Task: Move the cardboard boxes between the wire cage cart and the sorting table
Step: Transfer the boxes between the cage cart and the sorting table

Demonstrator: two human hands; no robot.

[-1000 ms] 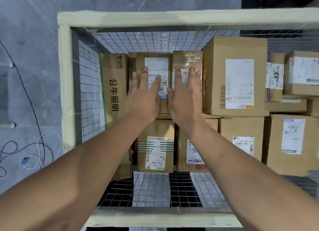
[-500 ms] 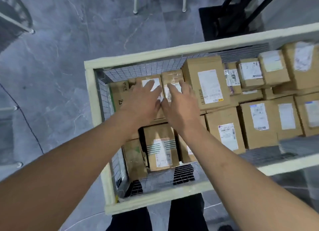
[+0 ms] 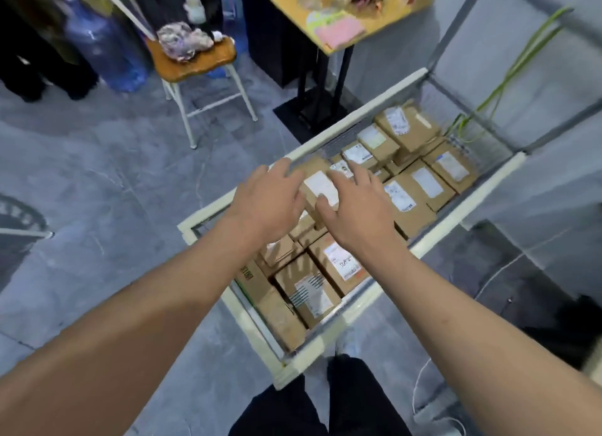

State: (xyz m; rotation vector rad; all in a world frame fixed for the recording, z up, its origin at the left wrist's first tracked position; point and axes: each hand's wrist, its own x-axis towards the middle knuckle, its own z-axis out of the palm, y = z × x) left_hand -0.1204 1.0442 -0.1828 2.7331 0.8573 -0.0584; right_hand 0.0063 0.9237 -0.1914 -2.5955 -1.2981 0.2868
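A small cardboard box [image 3: 321,188] with a white label is pressed between my left hand [image 3: 267,204] and my right hand [image 3: 358,207], above the left part of the wire cage cart [image 3: 358,118]. My left palm covers the box's left side. My right thumb lies on its label. The cart has a cream padded rim and holds several more labelled cardboard boxes, such as a box [image 3: 400,198] right of my hands and a box [image 3: 312,292] below them. The view is blurred.
A wooden-seat chair [image 3: 192,61] with a bundle on it stands on the grey floor beyond the cart. A yellow-topped table [image 3: 342,28] on a black base is behind the cart. Blue water bottles [image 3: 97,44] are at the back left. A white cable [image 3: 420,390] lies by my feet.
I have stood up and the view has pulled back from the cart. My hands went from lying flat on two boxes to clasping one labelled box, which is now higher.
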